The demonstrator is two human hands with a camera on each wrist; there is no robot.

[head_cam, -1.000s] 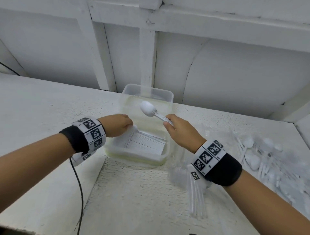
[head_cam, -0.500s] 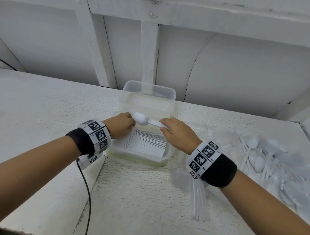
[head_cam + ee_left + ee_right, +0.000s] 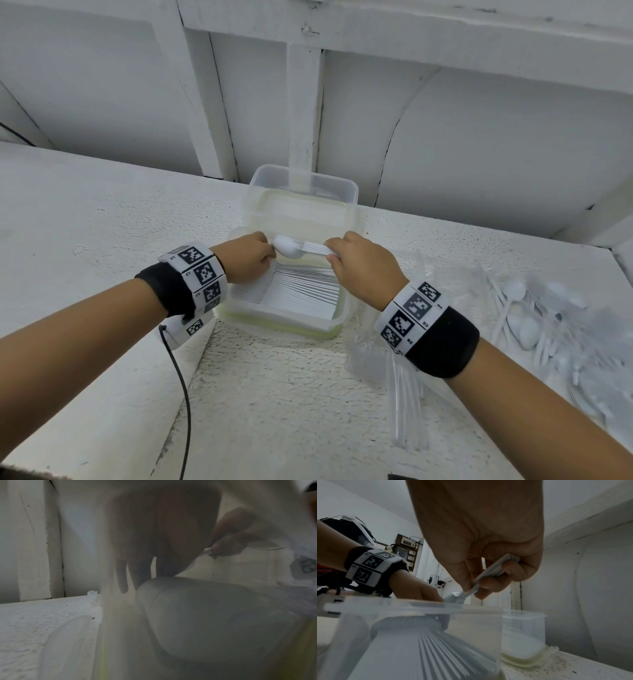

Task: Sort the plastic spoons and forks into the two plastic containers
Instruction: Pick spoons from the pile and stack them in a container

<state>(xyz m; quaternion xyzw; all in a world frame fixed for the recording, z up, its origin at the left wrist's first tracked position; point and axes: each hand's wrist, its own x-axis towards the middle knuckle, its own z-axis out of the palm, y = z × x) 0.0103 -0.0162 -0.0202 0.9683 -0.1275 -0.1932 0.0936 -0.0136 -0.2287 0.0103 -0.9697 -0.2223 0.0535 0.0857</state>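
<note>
The right hand (image 3: 359, 267) grips a nested spoon stack (image 3: 301, 249) by the handles, fingers (image 3: 489, 586) curled round them. The stack's long axis runs 3 to 9 o'clock, bowls toward the left hand (image 3: 245, 257), which meets the bowl end; its grip there is unclear, apparently a fingertip pinch. The stack sits just above the near container (image 3: 337, 323), already lined with cutlery. A second container (image 3: 352, 192) stands at 12 o'clock. Loose spoons (image 3: 524, 308) lie at 3 o'clock on the rough white worktop (image 3: 85, 222), below white wall panels.
</note>
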